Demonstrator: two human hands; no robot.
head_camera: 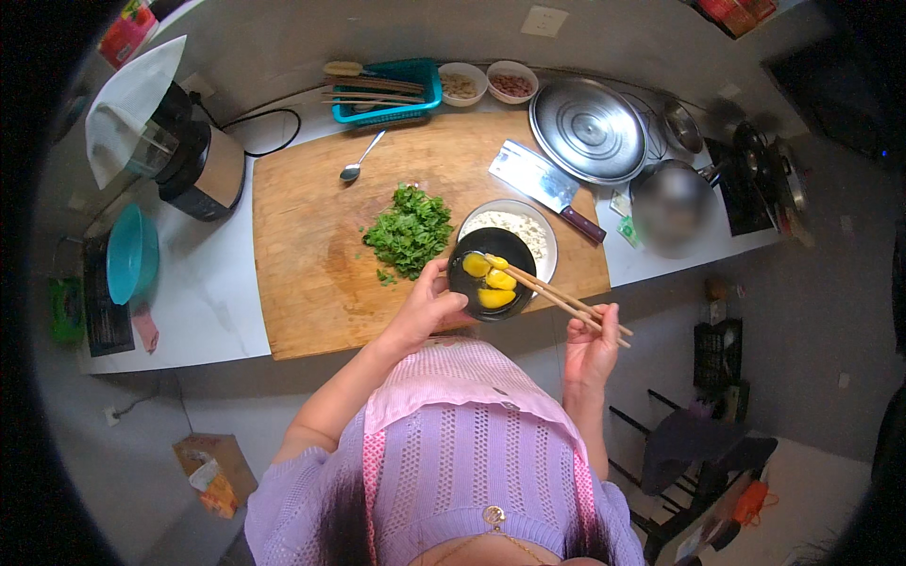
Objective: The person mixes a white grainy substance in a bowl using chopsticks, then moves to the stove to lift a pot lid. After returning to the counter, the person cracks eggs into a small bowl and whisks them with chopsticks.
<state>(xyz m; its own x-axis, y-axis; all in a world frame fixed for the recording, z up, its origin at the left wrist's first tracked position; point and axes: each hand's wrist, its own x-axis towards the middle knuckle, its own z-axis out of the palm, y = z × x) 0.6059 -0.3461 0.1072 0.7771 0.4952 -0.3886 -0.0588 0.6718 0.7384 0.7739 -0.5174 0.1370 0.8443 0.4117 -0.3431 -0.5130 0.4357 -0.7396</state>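
Observation:
My left hand [429, 305] grips the rim of a black bowl [470, 305] with several egg yolks [497, 279] in it. My right hand [593, 341] holds a pair of wooden chopsticks [559, 298], their tips at the yolks. The black bowl partly covers a white bowl [552, 244] of flour-like, crumbly white food [511, 225]. Left of the bowls, chopped green herbs [410, 230] lie heaped on a wooden cutting board [304, 233]. A cleaver [538, 177] rests on the board's right side, and a metal spoon [352, 170] lies near its back left.
Behind the board stand a teal basket [386, 117] of chopsticks and two small bowls of food [460, 85] [512, 83]. A large metal lid [589, 131] and a pan [672, 205] are at right. A blender-like appliance [202, 170] and a turquoise basin [132, 255] stand at left.

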